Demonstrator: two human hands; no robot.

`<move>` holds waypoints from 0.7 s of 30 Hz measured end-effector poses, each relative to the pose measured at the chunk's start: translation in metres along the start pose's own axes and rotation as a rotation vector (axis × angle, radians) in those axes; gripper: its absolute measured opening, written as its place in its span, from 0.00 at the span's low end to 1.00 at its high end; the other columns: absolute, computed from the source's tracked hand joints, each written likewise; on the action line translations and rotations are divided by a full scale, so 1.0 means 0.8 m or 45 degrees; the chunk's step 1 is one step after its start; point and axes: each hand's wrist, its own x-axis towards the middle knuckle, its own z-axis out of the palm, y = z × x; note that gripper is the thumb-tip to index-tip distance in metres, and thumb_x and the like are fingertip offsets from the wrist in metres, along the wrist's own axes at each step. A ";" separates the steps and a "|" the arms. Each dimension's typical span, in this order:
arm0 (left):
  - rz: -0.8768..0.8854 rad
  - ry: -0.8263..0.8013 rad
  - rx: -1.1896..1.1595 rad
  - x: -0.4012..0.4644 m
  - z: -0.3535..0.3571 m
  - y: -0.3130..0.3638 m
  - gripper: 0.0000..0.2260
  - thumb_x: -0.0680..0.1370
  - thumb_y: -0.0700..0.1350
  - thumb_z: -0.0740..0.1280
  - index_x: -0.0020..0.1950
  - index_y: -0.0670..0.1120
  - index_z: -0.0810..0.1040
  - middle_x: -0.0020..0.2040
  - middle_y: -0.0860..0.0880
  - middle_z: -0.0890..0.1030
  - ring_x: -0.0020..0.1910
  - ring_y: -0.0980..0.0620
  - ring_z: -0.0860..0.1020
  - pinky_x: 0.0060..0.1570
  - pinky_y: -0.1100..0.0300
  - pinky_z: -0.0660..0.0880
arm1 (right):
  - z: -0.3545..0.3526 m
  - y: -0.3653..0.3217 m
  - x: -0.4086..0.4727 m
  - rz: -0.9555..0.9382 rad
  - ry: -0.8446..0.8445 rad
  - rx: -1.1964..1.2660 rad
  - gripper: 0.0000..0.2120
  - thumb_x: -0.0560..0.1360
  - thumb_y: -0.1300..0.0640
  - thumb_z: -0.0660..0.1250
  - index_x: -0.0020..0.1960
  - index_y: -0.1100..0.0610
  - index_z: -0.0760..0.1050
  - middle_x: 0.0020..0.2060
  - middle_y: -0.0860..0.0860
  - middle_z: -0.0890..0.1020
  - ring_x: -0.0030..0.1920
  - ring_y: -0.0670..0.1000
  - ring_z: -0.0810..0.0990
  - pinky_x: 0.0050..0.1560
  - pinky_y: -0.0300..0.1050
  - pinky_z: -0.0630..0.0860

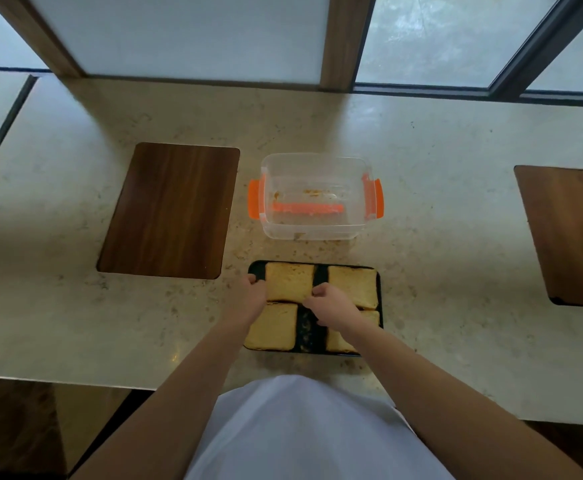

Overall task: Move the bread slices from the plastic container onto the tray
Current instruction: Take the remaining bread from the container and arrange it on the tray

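Golden bread slices (289, 281) look soft and light – four sit on the tray (320, 273), container (312, 197) empty – both hands, left (252, 289) and right (331, 301), pinch the far-left slice's edges, best lifted gently there.

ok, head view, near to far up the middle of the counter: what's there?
Dark tray carrying four bread slices, both hands at the far-left slice → empty plastic container with orange clips → window frame.

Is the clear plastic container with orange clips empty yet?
Empty: clear plastic container with orange clips holds only crumbs; four bread slices lie on the dark tray.
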 end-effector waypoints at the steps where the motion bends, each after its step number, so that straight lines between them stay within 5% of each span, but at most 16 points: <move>1: 0.005 0.014 -0.040 -0.003 -0.006 -0.005 0.19 0.80 0.43 0.59 0.71 0.43 0.73 0.65 0.43 0.78 0.57 0.48 0.76 0.54 0.52 0.72 | 0.000 0.001 -0.003 -0.009 0.015 0.011 0.26 0.77 0.50 0.66 0.73 0.55 0.67 0.44 0.45 0.76 0.43 0.46 0.77 0.55 0.55 0.82; 4: 0.005 0.008 -0.039 -0.014 -0.025 -0.026 0.15 0.79 0.41 0.58 0.61 0.46 0.80 0.57 0.45 0.82 0.55 0.48 0.78 0.57 0.49 0.75 | 0.004 0.010 -0.014 -0.022 0.048 0.064 0.22 0.77 0.51 0.67 0.69 0.55 0.69 0.45 0.48 0.79 0.46 0.48 0.80 0.55 0.56 0.82; 6: 0.047 -0.056 -0.011 -0.023 -0.032 -0.042 0.13 0.78 0.40 0.59 0.52 0.47 0.83 0.48 0.49 0.84 0.49 0.50 0.80 0.50 0.54 0.76 | 0.010 0.014 -0.024 -0.012 -0.006 0.080 0.20 0.77 0.52 0.67 0.66 0.56 0.70 0.47 0.51 0.80 0.49 0.52 0.81 0.56 0.59 0.81; 8: 0.072 -0.079 0.018 -0.029 -0.034 -0.056 0.10 0.77 0.38 0.58 0.39 0.43 0.76 0.38 0.45 0.77 0.40 0.47 0.76 0.44 0.55 0.70 | 0.018 0.018 -0.033 -0.018 -0.075 0.059 0.16 0.77 0.53 0.67 0.63 0.55 0.71 0.48 0.54 0.82 0.52 0.56 0.82 0.56 0.61 0.81; 13: 0.076 -0.037 -0.030 -0.040 -0.031 -0.064 0.09 0.76 0.39 0.58 0.39 0.47 0.73 0.37 0.46 0.71 0.37 0.49 0.69 0.42 0.54 0.64 | 0.035 0.023 -0.044 -0.040 -0.112 -0.005 0.18 0.77 0.52 0.67 0.61 0.62 0.75 0.56 0.65 0.82 0.55 0.62 0.82 0.58 0.62 0.79; 21: 0.041 -0.018 -0.047 -0.047 -0.021 -0.064 0.11 0.78 0.40 0.59 0.36 0.45 0.66 0.35 0.45 0.66 0.35 0.50 0.67 0.39 0.55 0.63 | 0.035 0.027 -0.051 -0.067 -0.135 -0.024 0.05 0.77 0.50 0.67 0.51 0.46 0.72 0.56 0.58 0.82 0.56 0.57 0.82 0.60 0.61 0.78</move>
